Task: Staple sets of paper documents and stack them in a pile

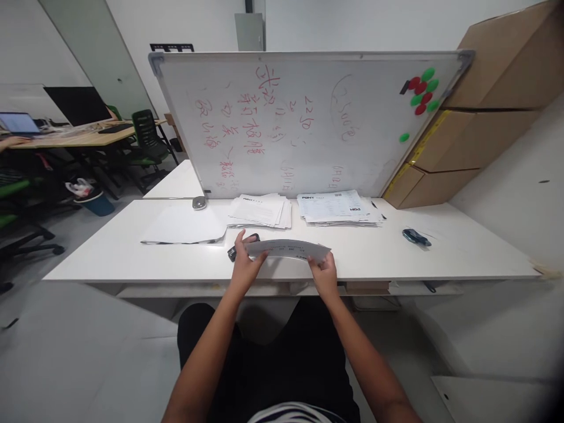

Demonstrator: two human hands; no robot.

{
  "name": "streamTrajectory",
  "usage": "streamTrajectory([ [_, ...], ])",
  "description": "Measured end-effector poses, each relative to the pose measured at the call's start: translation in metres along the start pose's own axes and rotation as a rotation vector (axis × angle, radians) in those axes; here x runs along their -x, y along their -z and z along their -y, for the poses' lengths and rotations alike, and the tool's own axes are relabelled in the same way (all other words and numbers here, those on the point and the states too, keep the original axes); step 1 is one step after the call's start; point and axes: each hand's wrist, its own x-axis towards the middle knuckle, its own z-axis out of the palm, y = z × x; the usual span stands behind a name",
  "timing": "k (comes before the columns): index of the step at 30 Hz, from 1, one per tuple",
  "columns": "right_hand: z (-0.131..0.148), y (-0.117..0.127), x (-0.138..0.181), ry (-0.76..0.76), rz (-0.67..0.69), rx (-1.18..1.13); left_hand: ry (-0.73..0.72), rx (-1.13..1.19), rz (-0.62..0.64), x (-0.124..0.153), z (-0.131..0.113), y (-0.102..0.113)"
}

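Between both hands a printed sheet of paper, possibly more than one layer, is held bowed upward over the front of the white desk. My left hand pinches its left end, thumb on the near side. At the right end, my right hand grips it in the same way. A black object that looks like a stapler lies just behind and beside my left hand, partly covered by it. Farther back are two stacks of printed paper, the left stack and the right stack.
A whiteboard with red writing stands along the desk's back. White sheets and a grey mouse lie at left. A dark blue tool rests at right, near stacked cardboard boxes. A person's hand shows far left.
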Motion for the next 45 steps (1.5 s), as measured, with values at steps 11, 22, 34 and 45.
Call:
streamTrajectory([
  [11,0.033,-0.005,0.006,-0.07,0.176,0.184,0.223,0.063,0.082,0.016,-0.011,0.0],
  [22,0.013,0.0,0.01,0.008,0.187,0.381,0.24,0.081,-0.014,0.034,-0.009,-0.016],
  [34,0.008,0.018,0.025,0.119,0.258,0.588,0.261,0.034,0.056,0.045,-0.005,-0.015],
  [45,0.015,0.045,0.016,-0.314,0.092,0.164,-0.084,-0.7,-0.097,-0.019,0.025,0.027],
])
